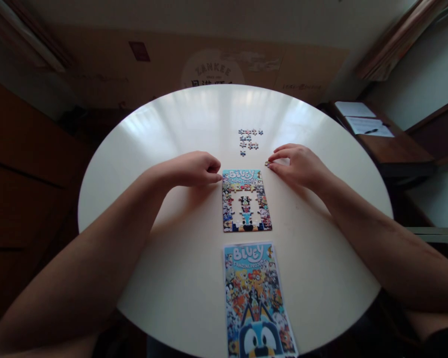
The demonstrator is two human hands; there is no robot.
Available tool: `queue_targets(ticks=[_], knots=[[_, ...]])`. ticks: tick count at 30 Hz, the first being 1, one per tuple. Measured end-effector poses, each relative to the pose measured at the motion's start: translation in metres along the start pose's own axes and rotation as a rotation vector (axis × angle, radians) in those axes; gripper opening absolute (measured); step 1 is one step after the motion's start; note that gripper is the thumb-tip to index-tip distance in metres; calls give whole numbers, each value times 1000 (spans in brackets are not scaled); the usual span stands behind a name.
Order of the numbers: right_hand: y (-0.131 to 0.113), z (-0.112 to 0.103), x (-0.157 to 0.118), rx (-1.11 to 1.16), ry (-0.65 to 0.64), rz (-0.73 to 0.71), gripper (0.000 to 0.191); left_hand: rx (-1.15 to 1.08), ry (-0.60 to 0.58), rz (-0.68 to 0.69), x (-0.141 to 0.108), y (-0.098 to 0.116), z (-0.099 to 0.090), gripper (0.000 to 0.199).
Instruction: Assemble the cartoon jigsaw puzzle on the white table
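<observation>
A partly assembled jigsaw puzzle point(265, 199) lies flat on the table, with gaps on both sides of a middle column of joined pieces. My left hand point(196, 168) rests at its upper left corner, fingers curled in and the thumb near the edge; nothing shows in it. Between the thumb and fingertips of my right hand point(296, 161) is a small puzzle piece point(267, 163), right of the puzzle's top edge and low over or on the table. Several loose puzzle pieces point(243, 144) lie in rough rows beyond the puzzle.
A printed reference picture point(252, 283) lies nearest me, below the puzzle. All of this is on a white oval table point(186, 288). To the right, a brown side table point(388, 146) holds papers point(369, 127) and a pen point(371, 131). A cardboard panel point(164, 64) stands behind.
</observation>
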State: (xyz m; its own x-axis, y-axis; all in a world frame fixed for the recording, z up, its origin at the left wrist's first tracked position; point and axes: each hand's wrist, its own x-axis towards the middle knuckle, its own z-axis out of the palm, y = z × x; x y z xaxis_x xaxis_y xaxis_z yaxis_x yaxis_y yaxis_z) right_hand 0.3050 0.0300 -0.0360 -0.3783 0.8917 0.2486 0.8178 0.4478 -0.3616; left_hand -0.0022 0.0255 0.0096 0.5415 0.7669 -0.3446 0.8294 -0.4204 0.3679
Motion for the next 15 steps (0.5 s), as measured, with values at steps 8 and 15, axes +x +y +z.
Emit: queue_targets(ticks=[8,15], knots=[[0,-2,1,-6,-7,-36,15,-6,9,9,1,-1,1,30],[-1,2,2,-12,-36,-56,14,-15,8,4,0,-2,0,32]])
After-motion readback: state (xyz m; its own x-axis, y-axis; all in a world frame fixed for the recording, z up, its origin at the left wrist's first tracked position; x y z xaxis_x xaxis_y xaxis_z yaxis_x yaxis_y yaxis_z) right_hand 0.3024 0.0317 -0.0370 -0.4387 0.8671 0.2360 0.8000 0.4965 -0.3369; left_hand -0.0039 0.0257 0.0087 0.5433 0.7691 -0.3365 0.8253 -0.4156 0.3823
